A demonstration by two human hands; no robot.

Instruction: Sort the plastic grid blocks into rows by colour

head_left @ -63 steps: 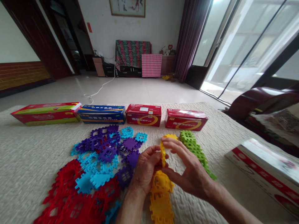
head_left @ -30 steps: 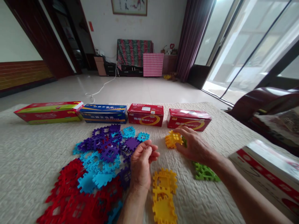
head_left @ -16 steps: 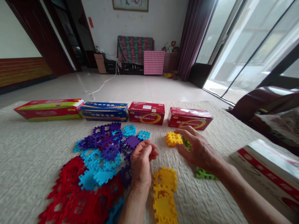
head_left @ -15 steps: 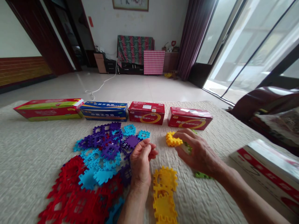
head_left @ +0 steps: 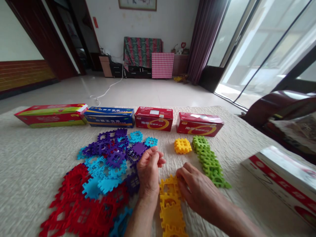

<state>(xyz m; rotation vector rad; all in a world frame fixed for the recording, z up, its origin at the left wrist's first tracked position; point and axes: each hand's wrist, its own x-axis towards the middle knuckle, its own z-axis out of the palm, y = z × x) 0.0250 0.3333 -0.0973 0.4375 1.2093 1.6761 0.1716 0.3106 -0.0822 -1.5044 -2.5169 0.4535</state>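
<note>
My right hand point(head_left: 197, 192) rests with its fingers curled on the far edge of a pile of yellow interlocking tiles point(head_left: 170, 207) near the front of the bed. My left hand point(head_left: 149, 172) hovers loosely curled just left of that pile and holds nothing I can see. One yellow tile point(head_left: 183, 145) lies alone further back. A row of green tiles point(head_left: 209, 161) runs beside it on the right. Purple tiles point(head_left: 112, 148), blue tiles point(head_left: 103, 177) and red tiles point(head_left: 79, 207) are heaped on the left.
Three red cartons point(head_left: 50, 115) point(head_left: 154, 118) point(head_left: 199, 124) and a blue carton point(head_left: 110, 117) line the far edge of the cream quilt point(head_left: 29, 164). A long white and red box point(head_left: 283, 181) lies at the right. Beyond is tiled floor and a glass door.
My right hand set one yellow tile down beside the green row, then drew back to the yellow pile in front. The green tiles it covered show again. My left hand stayed put.
</note>
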